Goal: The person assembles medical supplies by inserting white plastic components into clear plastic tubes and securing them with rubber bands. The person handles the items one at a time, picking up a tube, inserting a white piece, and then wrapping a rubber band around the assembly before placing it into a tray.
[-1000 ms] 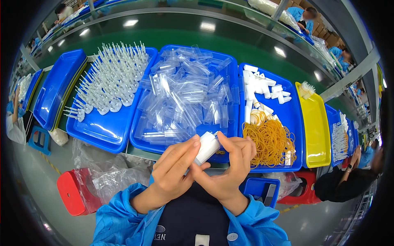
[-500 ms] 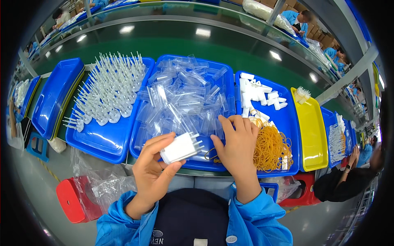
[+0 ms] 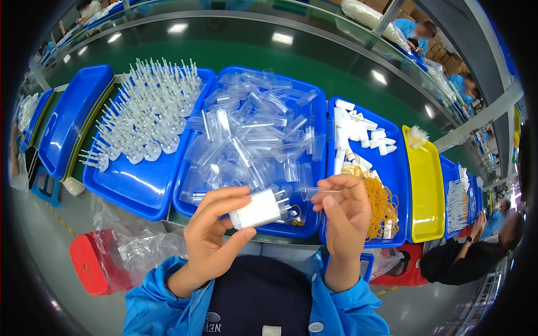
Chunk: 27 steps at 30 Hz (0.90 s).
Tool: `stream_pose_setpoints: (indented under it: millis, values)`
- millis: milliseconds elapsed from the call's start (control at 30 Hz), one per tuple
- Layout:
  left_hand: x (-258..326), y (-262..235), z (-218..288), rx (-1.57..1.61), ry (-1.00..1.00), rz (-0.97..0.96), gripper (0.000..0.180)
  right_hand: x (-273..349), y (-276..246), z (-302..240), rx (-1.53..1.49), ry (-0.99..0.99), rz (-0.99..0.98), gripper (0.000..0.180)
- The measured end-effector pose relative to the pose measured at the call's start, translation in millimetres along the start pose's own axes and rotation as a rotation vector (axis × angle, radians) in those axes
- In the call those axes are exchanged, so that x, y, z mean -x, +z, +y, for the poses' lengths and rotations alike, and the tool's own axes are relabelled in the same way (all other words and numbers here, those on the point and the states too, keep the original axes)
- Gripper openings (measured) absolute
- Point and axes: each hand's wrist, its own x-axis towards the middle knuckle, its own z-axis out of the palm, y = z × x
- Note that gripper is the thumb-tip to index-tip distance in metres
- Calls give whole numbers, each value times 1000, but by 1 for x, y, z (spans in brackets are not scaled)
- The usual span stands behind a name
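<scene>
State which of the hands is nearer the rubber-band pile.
Right. The right hand is beside the rubber-band pile, partly hiding it; the left hand is farther left, holding a white bundle.

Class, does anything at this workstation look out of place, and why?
Yes: a stray rubber band lies in the blue tray of clear plastic sleeves, near its front edge, apart from the rubber-band pile.

Near left, I see a red plastic stool (image 3: 88, 267) partly under clear film (image 3: 148, 249). To my right is a co-worker in black (image 3: 451, 262).
</scene>
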Motion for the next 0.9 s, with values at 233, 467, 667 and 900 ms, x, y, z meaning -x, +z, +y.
stream_pose_setpoints:
  millis: [233, 467, 667, 900]
  values:
    - [1, 10, -5, -43, -10, -52, 41, 10, -6, 4, -90, 1, -94, 29]
    - [-1, 12, -6, -164, 14, -144, 41, 19, 3, -9, -23, -72, -146, 30]
    - [-3, 17, -2, -33, -70, -90, 37, 15, 1, -2, 119, -277, -251, 24]
    - [-1, 13, -5, -22, -67, -90, 36, 12, -5, -2, 57, -167, -1, 11]
